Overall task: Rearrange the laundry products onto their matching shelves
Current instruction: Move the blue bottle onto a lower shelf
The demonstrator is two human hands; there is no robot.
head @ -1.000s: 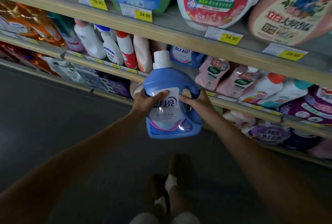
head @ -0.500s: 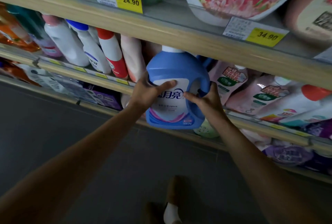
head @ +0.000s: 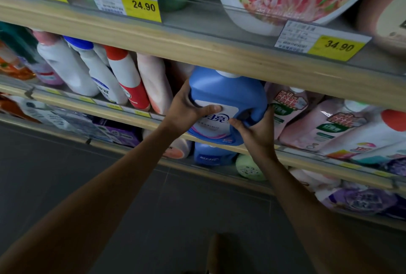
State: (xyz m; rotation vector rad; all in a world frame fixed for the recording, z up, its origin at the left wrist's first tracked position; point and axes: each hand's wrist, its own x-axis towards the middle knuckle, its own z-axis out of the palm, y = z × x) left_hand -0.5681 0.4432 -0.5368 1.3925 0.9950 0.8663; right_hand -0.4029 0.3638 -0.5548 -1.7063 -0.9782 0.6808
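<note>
A blue detergent jug (head: 228, 93) with a white cap and a white and pink label sits tilted at the front of the middle shelf (head: 140, 121), its cap tucked under the wooden shelf above. My left hand (head: 186, 110) grips its left side, thumb across the label. My right hand (head: 256, 133) holds its lower right corner under the handle. To its left lean white, red-capped and peach bottles (head: 125, 80). Pink refill pouches (head: 287, 107) lie to its right.
The top shelf (head: 197, 47) carries big green and red-white jugs with yellow price tags 24.90 (head: 144, 7) and 34.90 (head: 339, 46). Below, another blue jug (head: 212, 155), a green round pack (head: 248, 168) and purple bags (head: 360, 201) fill the lower shelf. Dark floor tiles lie underneath.
Both hands have lifted the blue jug from in front of the lower shelf up and forward into the middle shelf. The view has closed in on the shelves.
</note>
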